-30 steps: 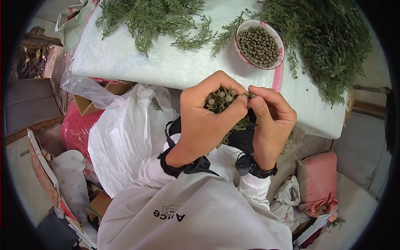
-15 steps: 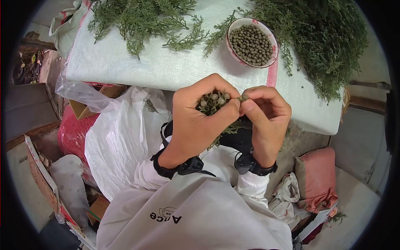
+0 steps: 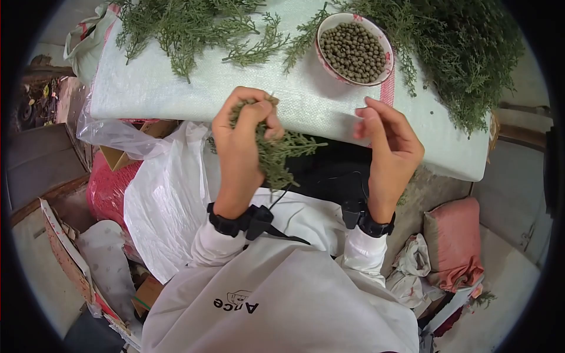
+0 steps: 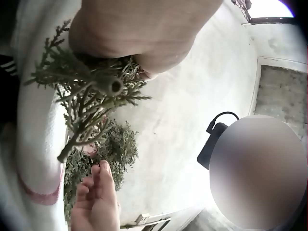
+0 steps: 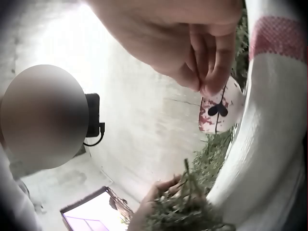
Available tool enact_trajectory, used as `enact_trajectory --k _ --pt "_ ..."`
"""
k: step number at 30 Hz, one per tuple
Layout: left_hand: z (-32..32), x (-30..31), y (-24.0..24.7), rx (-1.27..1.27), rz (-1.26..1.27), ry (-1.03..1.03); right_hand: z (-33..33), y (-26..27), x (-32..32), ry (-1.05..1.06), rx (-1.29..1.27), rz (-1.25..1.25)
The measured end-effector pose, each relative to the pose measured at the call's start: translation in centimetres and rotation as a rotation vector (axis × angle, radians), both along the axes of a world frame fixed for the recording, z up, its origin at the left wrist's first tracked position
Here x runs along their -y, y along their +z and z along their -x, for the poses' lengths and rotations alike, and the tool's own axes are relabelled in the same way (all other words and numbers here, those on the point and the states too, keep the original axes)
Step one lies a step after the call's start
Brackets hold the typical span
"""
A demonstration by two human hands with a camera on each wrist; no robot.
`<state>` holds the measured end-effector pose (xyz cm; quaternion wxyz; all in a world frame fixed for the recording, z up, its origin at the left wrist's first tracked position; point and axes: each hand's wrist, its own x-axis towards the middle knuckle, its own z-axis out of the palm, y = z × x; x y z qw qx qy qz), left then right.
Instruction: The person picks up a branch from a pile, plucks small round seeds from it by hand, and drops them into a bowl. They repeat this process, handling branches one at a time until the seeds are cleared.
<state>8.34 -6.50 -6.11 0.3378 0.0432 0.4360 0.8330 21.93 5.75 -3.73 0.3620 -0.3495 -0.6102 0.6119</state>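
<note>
In the head view my left hand (image 3: 238,135) grips a bunch of green cypress sprigs (image 3: 279,156), with the fingers curled round the stems. Pale round cones (image 3: 236,112) show at its fingers. The left wrist view shows the sprigs' cut stem end (image 4: 114,87) close up. My right hand (image 3: 391,138) is apart to the right, near the front edge of the sack-covered surface. Its fingers are bent, with thumb and index fingertips close together; I cannot tell whether they hold anything. Beyond it stands a bowl (image 3: 389,69) with a red floral pattern, filled with round brownish cones (image 3: 353,53).
Cypress branches (image 3: 206,29) lie at the back left of the white woven sack (image 3: 176,97), and a large heap (image 3: 471,59) at the back right. Clear plastic and a white bag (image 3: 165,200) hang at the left. A pink cushion (image 3: 452,241) sits low on the right.
The hands, together at a cone before, have drawn apart: the left moved left and turned, bringing more of the sprigs into sight; the right moved slightly right.
</note>
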Motion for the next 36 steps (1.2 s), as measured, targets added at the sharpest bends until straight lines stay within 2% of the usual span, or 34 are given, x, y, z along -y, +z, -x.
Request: enact_trajectory --k 3,4,7,8,11,15,19,22,29,31,36 --pt "1.1 0.3 0.6 0.001 0.023 -0.001 0.1 1.3 -1.0 -0.242 0.127 -0.203" --pt "1.5 0.4 0.7 -0.003 0.037 0.003 0.4 1.9 -1.6 -0.243 0.126 -0.203" --pt "2.4 0.9 1.1 -0.014 0.030 0.002 1.5 4.0 -4.6 -0.045 0.467 -0.931" --pt "2.7 0.9 1.3 -0.017 0.025 0.003 2.1 4.3 -5.5 -0.053 0.466 -0.932" --pt "3.1 1.4 1.7 -0.019 0.029 0.009 4.2 4.8 -7.8 0.204 0.618 -1.274" --pt "3.0 2.0 1.5 -0.034 0.065 0.020 5.8 4.2 -8.4 0.320 0.609 -1.309" --pt "2.6 1.4 1.9 -0.039 0.157 0.019 7.0 3.3 -7.5 0.300 0.512 -1.226" --pt "2.4 1.1 2.0 -0.045 0.196 0.015 6.8 3.1 -7.4 0.288 0.536 -1.231" --pt "2.0 0.8 2.8 -0.012 0.176 -0.035 6.9 3.7 -7.5 0.343 0.637 -1.169" --pt "1.8 0.9 2.6 0.037 0.054 -0.090 6.9 3.8 -7.6 0.366 0.671 -1.107" --pt "1.2 0.9 2.8 0.049 -0.003 -0.152 7.0 3.7 -8.1 0.356 0.626 -1.220"
